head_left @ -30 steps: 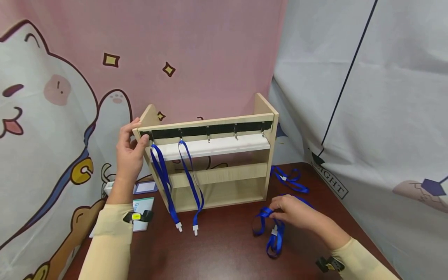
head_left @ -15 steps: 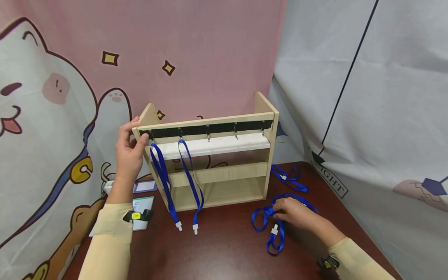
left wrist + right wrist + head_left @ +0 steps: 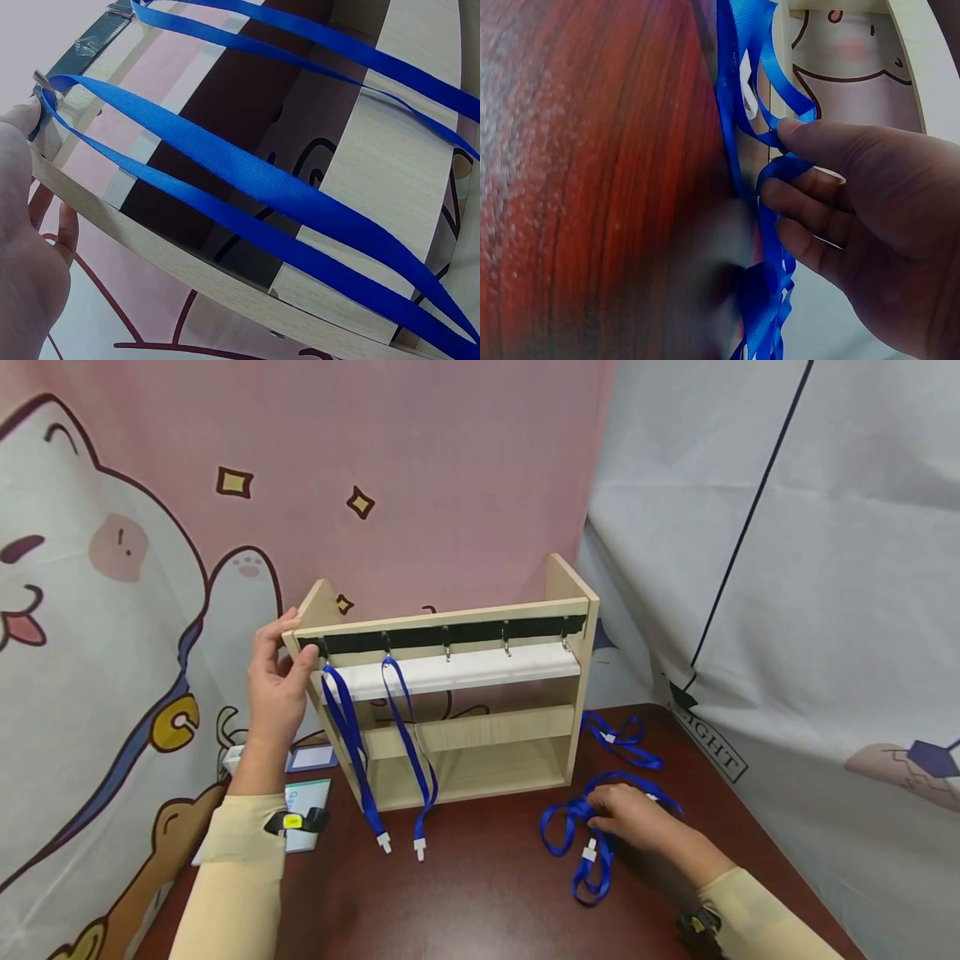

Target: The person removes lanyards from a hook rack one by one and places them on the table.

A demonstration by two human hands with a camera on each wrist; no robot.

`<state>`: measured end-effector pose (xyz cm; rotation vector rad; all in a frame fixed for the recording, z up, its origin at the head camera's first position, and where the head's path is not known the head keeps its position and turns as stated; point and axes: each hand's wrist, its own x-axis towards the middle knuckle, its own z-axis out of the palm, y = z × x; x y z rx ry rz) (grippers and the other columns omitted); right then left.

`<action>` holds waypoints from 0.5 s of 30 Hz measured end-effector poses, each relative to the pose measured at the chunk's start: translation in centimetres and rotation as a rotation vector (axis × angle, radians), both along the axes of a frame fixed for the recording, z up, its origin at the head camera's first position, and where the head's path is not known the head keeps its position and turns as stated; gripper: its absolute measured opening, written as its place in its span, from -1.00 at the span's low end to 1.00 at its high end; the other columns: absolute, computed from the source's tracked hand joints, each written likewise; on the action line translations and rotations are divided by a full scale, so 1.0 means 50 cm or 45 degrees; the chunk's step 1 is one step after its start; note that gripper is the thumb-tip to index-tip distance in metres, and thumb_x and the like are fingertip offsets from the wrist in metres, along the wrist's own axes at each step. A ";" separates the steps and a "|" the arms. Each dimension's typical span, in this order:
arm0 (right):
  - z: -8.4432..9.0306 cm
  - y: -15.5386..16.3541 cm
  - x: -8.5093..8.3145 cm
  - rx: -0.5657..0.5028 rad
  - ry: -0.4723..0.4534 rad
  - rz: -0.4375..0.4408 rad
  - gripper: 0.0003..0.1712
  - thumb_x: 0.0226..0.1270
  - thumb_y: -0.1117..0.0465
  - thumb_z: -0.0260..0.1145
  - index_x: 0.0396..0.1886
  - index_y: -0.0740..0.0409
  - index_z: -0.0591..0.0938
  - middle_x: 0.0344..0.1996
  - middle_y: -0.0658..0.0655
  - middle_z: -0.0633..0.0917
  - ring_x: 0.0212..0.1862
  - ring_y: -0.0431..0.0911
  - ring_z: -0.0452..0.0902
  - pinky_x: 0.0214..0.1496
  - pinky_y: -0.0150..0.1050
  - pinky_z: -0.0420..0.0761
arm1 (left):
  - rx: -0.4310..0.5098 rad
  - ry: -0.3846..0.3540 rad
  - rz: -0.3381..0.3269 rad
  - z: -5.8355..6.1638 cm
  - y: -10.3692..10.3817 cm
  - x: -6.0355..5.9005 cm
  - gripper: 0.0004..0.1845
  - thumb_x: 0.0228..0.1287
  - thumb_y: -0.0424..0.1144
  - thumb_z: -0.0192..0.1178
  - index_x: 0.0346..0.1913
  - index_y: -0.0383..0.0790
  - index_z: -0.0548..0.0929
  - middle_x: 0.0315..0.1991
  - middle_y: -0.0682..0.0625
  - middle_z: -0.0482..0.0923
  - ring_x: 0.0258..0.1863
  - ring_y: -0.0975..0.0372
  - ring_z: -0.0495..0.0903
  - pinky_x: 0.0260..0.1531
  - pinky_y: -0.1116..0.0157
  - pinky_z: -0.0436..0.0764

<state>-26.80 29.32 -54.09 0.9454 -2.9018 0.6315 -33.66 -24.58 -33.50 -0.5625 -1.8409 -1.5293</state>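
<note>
My left hand (image 3: 277, 693) grips the upper left corner of a light wooden rack (image 3: 480, 732), thumb on the front and fingers behind the side panel. Along the rack's top runs a black strip (image 3: 472, 636) with several metal hooks. One blue lanyard (image 3: 345, 718) hangs from the leftmost hook, and a second lanyard (image 3: 408, 735) from the hook beside it, white clips down. At the right, low over the table, my right hand (image 3: 633, 818) pinches a bunched blue lanyard (image 3: 744, 30) between thumb and fingers. Its loops and a white clip (image 3: 589, 852) spread around the fingertips.
Another blue lanyard (image 3: 637, 760) lies on the dark red table (image 3: 465, 893) right of the rack. At the left lie a blue-edged card holder (image 3: 311, 759) and a flat teal-edged item (image 3: 309, 792). Printed curtains stand behind and at the right.
My right hand has shifted slightly rightward and the lanyard loops under it have spread out, showing more of the ribbon behind it. The left hand stays on the rack.
</note>
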 end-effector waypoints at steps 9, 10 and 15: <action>-0.001 0.001 -0.002 0.029 0.059 -0.172 -0.77 0.37 0.11 0.66 -0.22 -0.05 0.71 -0.30 -0.17 0.66 -0.26 -0.28 0.52 -0.20 -0.19 0.57 | -0.010 0.017 0.007 -0.001 -0.002 -0.003 -0.55 0.68 -0.29 0.26 0.50 -0.19 0.54 0.68 0.03 0.32 0.52 0.06 0.40 0.32 0.21 0.51; -0.001 0.002 -0.003 0.027 0.061 -0.190 -0.77 0.37 0.10 0.66 -0.20 -0.04 0.71 -0.29 -0.17 0.66 -0.26 -0.27 0.52 -0.20 -0.18 0.57 | -0.010 0.016 0.009 -0.001 -0.002 -0.003 -0.55 0.67 -0.29 0.26 0.50 -0.19 0.54 0.68 0.05 0.33 0.52 0.07 0.40 0.32 0.21 0.51; 0.001 0.003 -0.005 0.000 0.062 -0.244 -0.74 0.36 0.10 0.66 -0.13 0.04 0.74 -0.29 -0.13 0.65 -0.27 -0.25 0.52 -0.21 -0.16 0.58 | -0.001 0.008 0.012 -0.001 -0.002 -0.003 -0.54 0.67 -0.31 0.26 0.51 -0.19 0.53 0.67 0.10 0.33 0.52 0.07 0.40 0.31 0.22 0.51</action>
